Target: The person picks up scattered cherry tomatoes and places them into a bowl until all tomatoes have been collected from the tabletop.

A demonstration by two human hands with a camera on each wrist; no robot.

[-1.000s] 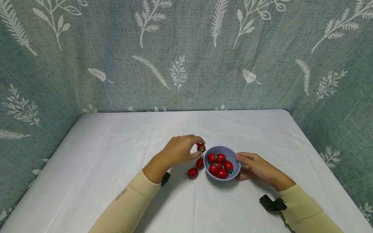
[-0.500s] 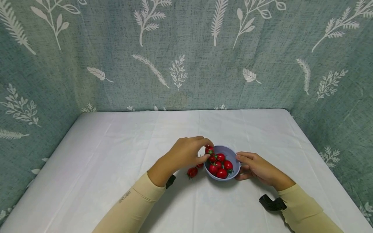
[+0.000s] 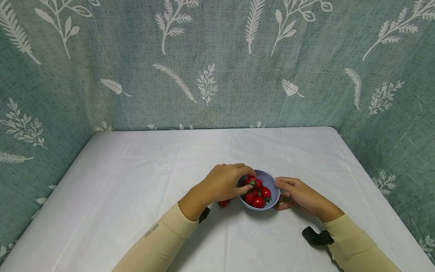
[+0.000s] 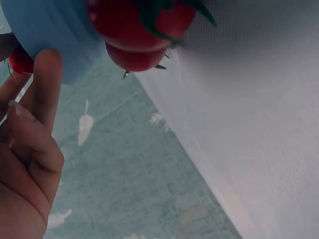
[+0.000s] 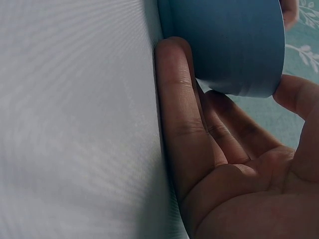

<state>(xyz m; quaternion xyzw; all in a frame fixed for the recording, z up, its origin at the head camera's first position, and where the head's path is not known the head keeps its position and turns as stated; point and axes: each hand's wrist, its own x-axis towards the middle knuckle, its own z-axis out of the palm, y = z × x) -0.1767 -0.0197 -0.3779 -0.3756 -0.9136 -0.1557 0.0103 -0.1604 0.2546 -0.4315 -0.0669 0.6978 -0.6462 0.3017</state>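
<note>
A blue-lavender bowl (image 3: pixel 269 180) stands on the table with several red cherry tomatoes (image 3: pixel 258 202) inside. My left hand (image 3: pixel 224 184) reaches over its left rim, a cherry tomato (image 3: pixel 251 177) pinched between fingers and thumb. That tomato (image 4: pixel 21 60) is partly hidden by the fingers in the left wrist view. My right hand (image 3: pixel 299 194) holds the bowl's right side, thumb at the rim and fingers along the wall (image 5: pixel 229 45). A loose cherry tomato (image 3: pixel 223 203) lies left of the bowl, partly covered by my left hand. The left wrist view shows two loose tomatoes (image 4: pixel 134 59) beside the bowl.
A white cloth (image 3: pixel 136 181) covers the table. Behind and at the sides hangs a green curtain (image 3: pixel 238 87) with white leaf prints. Each wrist carries a black camera mount (image 3: pixel 317 237) close to the tabletop.
My left hand has carried the cherry tomato rightward from beside the bowl to over its inside, covering more of the loose tomatoes. The right hand and the bowl have stayed in place.
</note>
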